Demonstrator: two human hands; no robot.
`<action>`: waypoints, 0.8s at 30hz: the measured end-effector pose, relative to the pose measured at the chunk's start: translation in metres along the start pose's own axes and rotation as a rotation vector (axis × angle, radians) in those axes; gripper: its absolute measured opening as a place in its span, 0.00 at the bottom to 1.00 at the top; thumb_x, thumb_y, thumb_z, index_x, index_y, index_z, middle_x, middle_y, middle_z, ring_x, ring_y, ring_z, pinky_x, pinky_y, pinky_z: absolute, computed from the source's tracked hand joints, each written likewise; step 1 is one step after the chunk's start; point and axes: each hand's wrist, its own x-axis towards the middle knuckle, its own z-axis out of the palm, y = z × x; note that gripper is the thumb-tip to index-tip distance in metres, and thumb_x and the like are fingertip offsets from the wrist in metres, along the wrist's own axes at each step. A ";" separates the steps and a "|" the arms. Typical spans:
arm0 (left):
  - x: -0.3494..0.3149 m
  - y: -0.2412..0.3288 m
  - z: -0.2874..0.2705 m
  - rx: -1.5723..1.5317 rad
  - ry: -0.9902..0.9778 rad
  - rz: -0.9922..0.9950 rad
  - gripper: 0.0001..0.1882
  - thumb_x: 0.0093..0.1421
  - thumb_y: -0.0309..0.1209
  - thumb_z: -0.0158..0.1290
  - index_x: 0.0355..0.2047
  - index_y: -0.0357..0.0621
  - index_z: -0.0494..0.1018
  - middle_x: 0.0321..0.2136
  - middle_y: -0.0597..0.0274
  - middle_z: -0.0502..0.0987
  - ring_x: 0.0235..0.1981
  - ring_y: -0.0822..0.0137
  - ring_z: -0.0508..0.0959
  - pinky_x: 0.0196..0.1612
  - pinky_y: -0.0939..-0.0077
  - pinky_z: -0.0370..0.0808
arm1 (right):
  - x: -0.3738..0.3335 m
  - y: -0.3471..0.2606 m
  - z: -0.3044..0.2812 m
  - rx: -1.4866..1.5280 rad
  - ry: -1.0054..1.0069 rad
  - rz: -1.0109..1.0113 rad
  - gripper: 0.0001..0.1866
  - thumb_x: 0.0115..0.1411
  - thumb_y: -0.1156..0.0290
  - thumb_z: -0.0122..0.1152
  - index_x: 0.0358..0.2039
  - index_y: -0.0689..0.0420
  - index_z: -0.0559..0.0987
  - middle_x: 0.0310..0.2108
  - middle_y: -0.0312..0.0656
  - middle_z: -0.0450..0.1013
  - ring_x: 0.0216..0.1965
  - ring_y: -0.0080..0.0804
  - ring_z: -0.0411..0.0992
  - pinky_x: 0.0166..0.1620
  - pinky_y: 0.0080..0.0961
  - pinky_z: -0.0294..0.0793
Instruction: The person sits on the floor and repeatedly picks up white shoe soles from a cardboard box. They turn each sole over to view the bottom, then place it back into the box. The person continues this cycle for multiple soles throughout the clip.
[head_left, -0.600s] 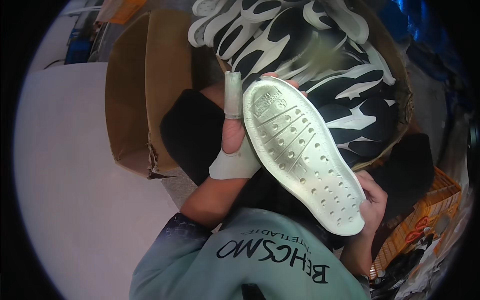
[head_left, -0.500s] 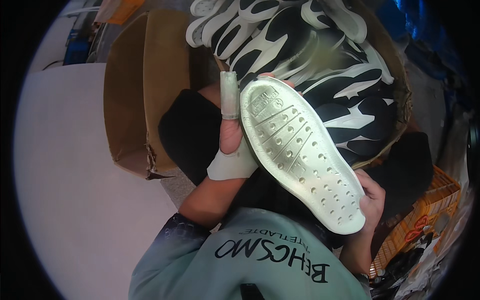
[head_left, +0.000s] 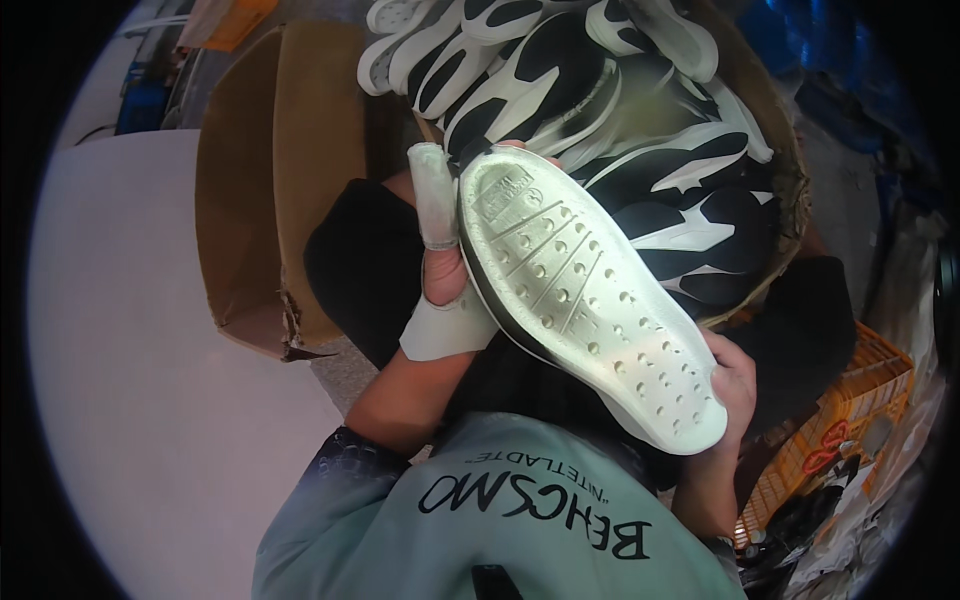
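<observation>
A white shoe sole (head_left: 590, 300) lies slantwise between my hands, its dimpled, grooved inner face up. A dark band shows along its left side. My left hand (head_left: 445, 275) grips the upper left end, with fingertips at the top edge and the other fingers hidden beneath. A whitish sleeve (head_left: 434, 195) covers that thumb, and a pale wrap (head_left: 445, 325) surrounds the wrist. At the lower right end, my right hand (head_left: 735, 385) is closed round the sole's edge.
Beyond my hands, a large cardboard box (head_left: 790, 235) holds a heap of black-and-white soles (head_left: 700, 230). Another brown carton (head_left: 240, 190) stands to the left, beside a broad white surface (head_left: 160, 350). An orange crate (head_left: 865, 385) with red-handled scissors (head_left: 828, 445) is at the lower right.
The sole has tilted slightly in my hands, so more of its dark left side shows. Both hands keep their grip. The whole view has shifted a little.
</observation>
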 end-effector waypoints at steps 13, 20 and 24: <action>-0.003 -0.014 0.002 -0.246 -0.308 -0.040 0.47 0.59 0.66 0.51 0.72 0.65 0.49 0.74 0.57 0.38 0.73 0.48 0.48 0.65 0.34 0.60 | 0.004 0.000 0.027 -0.193 -0.195 -0.226 0.32 0.57 0.64 0.63 0.58 0.72 0.71 0.48 0.46 0.68 0.46 0.29 0.70 0.49 0.21 0.69; 0.002 -0.010 0.000 -0.095 -0.551 0.019 0.47 0.59 0.66 0.49 0.72 0.60 0.50 0.73 0.54 0.44 0.71 0.46 0.51 0.64 0.36 0.63 | 0.001 0.000 0.031 -0.266 -0.215 -0.248 0.35 0.55 0.60 0.67 0.58 0.70 0.72 0.47 0.46 0.67 0.45 0.28 0.70 0.46 0.22 0.70; 0.001 -0.013 -0.001 -0.284 -0.477 0.013 0.46 0.58 0.62 0.52 0.71 0.61 0.50 0.72 0.54 0.44 0.71 0.45 0.51 0.63 0.35 0.64 | 0.000 0.002 0.029 -0.292 -0.196 -0.250 0.35 0.53 0.61 0.67 0.58 0.70 0.73 0.48 0.46 0.67 0.44 0.28 0.70 0.46 0.22 0.70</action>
